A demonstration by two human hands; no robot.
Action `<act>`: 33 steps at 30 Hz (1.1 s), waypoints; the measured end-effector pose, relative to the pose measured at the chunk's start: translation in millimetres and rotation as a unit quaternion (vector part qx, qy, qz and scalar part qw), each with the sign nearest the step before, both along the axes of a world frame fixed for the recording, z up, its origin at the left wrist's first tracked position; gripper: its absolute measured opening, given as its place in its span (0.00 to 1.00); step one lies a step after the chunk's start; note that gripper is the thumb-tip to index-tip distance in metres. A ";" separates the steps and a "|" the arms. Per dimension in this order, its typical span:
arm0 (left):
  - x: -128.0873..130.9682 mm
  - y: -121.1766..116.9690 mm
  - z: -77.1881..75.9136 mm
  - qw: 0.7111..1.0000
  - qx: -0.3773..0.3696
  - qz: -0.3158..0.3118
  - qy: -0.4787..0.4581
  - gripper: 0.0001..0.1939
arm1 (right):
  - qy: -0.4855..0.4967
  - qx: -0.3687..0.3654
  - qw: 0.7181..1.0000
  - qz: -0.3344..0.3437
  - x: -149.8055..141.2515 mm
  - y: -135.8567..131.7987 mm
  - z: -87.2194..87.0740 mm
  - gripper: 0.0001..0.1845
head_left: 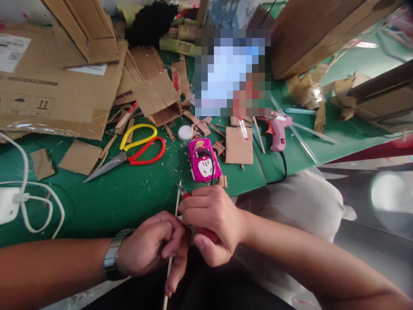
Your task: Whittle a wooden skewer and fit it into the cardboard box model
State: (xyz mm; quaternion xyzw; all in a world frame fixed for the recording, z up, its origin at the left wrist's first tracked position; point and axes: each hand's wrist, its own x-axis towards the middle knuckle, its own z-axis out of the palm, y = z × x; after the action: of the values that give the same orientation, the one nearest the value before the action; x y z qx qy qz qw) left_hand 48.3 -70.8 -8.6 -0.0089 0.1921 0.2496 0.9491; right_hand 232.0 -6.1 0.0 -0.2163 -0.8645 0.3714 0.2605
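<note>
One stick [178,199], long axis pointing away, slightly rightward, left hand [158,245] curled round it, right hand [214,219] clenching knife [186,195]

Scissors [108,168] left of power socket [204,161], glue gun [279,132] right.

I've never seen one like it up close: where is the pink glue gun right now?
In the head view, the pink glue gun lies on the green table right of centre, beside the clear sticks, its black cord trailing below.
</note>
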 end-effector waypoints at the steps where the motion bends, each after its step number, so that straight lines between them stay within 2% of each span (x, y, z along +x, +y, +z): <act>1: 0.1 -0.2 -0.4 1.000 0.002 -0.001 0.001 0.19 | -0.007 0.006 1.000 0.000 -0.7 -0.5 -0.2 0.14; 10: 1.6 0.9 -1.4 0.999 0.049 -0.004 -0.003 0.18 | -0.032 0.037 0.999 0.000 -2.8 -2.7 -2.0 0.12; 17: 0.8 0.6 -3.0 0.999 0.034 -0.017 -0.021 0.18 | -0.066 0.071 0.995 0.003 -3.0 -2.0 -8.2 0.12; 23: -1.2 -4.1 -6.7 0.999 0.020 -0.013 -0.022 0.13 | -0.052 0.083 0.995 0.002 -2.4 0.0 -9.7 0.12; 28: -3.9 -6.3 -7.4 0.997 0.030 -0.048 0.043 0.12 | -0.037 0.074 0.996 -0.013 2.3 -1.5 -8.0 0.16; 33: -4.7 -5.1 -4.6 0.995 0.031 -0.086 0.039 0.10 | 0.016 0.043 0.999 -0.019 5.9 -2.3 -1.2 0.17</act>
State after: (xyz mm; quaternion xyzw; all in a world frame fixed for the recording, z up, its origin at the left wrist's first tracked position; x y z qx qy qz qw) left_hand 43.6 -75.9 -13.2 0.0468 0.2212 0.1726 0.9587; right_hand 237.8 -8.3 -1.2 -0.2150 -0.8712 0.3323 0.2906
